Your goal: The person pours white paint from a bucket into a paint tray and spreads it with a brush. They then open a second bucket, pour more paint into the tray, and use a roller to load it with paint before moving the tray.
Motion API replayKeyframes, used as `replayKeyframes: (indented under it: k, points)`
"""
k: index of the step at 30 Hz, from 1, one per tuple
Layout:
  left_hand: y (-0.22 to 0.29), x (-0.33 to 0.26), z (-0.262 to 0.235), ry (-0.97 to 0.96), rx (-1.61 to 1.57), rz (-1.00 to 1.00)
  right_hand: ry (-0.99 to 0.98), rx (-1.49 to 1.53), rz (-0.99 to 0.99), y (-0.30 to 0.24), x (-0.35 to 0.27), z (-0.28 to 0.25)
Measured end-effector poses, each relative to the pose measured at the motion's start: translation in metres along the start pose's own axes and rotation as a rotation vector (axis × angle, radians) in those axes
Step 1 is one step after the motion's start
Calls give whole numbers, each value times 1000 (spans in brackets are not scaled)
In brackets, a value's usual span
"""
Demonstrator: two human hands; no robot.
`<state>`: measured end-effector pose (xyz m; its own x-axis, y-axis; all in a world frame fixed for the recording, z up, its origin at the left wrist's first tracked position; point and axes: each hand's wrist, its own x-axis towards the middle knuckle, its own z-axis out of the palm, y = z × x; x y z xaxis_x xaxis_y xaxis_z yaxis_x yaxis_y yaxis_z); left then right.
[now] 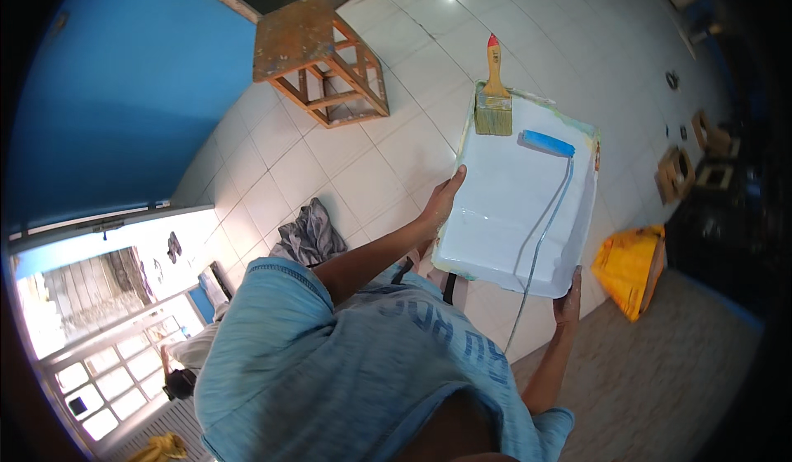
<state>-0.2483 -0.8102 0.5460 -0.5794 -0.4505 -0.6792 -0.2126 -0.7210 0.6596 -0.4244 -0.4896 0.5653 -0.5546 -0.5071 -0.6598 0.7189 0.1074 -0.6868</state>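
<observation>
A white paint tray (511, 214) with paint-stained edges is held out in front of me over the tiled floor. My left hand (444, 202) grips its left side, fingers wrapped underneath. At the near right corner, my right hand (568, 299) is closed on the tray too, its fingers partly hidden below it. Across the far left rim lies a wide paintbrush (493, 115), its wooden handle with a red tip pointing away from me. A small blue paint roller (548, 143) rests in the tray, and its long thin wire handle sticks out over the near edge.
A paint-spotted wooden stool (299, 40) stands at the far left, before a blue wall (124, 74). Grey cloth (312, 233) lies crumpled on the floor left of me. To the right are a yellow bag (631, 271) and small wooden box-like pieces (675, 175).
</observation>
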Motion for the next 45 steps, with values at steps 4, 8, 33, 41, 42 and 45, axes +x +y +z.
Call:
replayKeyframes:
  k: [4, 8, 33, 41, 42, 45]
  points:
    - [92, 29, 3, 10, -155, 22, -200, -132, -21, -71, 112, 43]
    - [149, 68, -1, 220, -184, 88, -359, -253, 25, -151, 200, 117]
    - [566, 348, -205, 466, -749, 375, -823, -826, 92, -397, 625, 714]
    - [697, 404, -284, 655, -868, 423, -910, -989, 138, -422, 737, 918]
    - [705, 409, -296, 675, -870, 417, -941, -987, 160, -419, 746, 936]
    - [735, 424, -340, 722, -866, 375, -1036, -976, 203, -413, 770, 1001]
